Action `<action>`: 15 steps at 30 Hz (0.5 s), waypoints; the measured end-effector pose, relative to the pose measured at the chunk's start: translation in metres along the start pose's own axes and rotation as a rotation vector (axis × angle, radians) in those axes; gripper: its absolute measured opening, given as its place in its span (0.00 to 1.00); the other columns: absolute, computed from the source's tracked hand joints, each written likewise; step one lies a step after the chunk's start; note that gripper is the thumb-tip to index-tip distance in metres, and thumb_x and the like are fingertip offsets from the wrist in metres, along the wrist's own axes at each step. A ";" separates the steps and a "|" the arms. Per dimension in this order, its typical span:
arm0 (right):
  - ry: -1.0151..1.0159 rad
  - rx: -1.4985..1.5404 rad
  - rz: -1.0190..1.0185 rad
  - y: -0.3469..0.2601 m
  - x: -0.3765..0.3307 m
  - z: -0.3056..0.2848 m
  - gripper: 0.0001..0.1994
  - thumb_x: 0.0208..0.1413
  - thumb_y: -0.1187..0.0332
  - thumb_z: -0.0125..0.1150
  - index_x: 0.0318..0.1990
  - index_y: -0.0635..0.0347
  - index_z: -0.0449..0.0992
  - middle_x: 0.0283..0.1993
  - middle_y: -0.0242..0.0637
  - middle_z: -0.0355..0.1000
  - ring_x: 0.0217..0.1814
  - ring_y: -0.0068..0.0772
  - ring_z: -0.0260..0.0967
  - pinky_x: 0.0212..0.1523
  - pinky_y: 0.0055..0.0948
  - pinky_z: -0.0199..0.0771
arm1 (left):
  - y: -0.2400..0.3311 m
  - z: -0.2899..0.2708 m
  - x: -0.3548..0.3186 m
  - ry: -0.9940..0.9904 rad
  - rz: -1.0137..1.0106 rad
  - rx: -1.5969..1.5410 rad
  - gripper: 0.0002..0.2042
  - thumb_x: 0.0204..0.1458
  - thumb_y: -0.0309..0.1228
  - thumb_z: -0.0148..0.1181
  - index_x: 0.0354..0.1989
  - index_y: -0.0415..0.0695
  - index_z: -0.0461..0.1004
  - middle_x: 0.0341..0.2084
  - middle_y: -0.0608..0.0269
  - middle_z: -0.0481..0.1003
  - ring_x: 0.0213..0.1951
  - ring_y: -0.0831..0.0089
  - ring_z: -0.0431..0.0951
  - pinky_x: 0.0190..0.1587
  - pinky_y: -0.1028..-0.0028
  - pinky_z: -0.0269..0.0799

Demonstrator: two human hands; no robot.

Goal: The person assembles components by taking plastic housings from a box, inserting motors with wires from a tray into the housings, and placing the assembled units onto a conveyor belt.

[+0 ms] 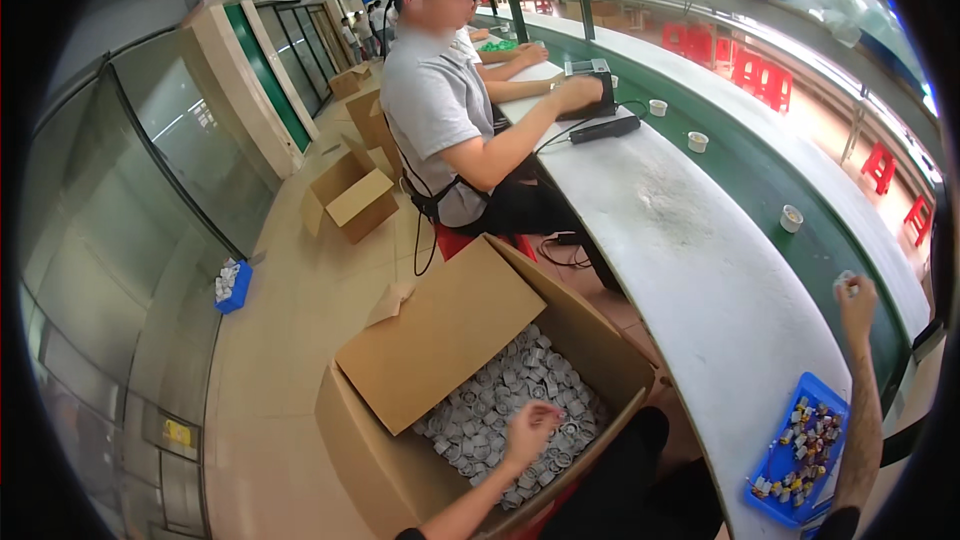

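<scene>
My left hand (532,432) is over a large cardboard box (585,315) filled with small white plastic ring-shaped parts (480,420). Its fingers are curled together, and whatever they may hold is too small to make out. Over the green conveyor belt on the right, my right hand (857,305) pinches a small whitish plastic cup (845,282). Beside my right forearm, a blue tray (768,468) on the white table holds several small metallic components (808,430).
Several white cups (791,218) sit along the green conveyor belt (745,180). A co-worker (435,100) sits ahead at the white table (690,270), by a black device (590,90). Open cardboard boxes (350,195) and a blue bin (234,287) stand on the floor.
</scene>
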State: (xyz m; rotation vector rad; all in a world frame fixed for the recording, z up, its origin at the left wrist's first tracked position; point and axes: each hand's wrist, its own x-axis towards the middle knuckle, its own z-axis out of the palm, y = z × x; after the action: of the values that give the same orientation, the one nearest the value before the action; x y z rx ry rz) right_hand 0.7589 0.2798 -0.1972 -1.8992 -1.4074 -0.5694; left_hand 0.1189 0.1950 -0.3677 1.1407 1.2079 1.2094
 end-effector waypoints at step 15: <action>-0.416 -0.225 -0.039 0.004 -0.108 -0.135 0.20 0.46 0.72 0.72 0.43 0.64 0.68 0.45 0.46 0.70 0.42 0.43 0.73 0.44 0.35 0.74 | -0.388 -0.195 -0.113 -0.426 -0.491 1.480 0.38 0.49 0.53 0.60 0.66 0.44 0.65 0.61 0.45 0.68 0.61 0.52 0.71 0.61 0.52 0.65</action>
State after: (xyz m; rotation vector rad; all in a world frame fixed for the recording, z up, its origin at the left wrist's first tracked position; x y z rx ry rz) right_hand 0.7367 0.1089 -0.1845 -2.2684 -1.7008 -0.3747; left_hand -0.0580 0.0627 -0.7581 1.7864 1.8711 -0.5155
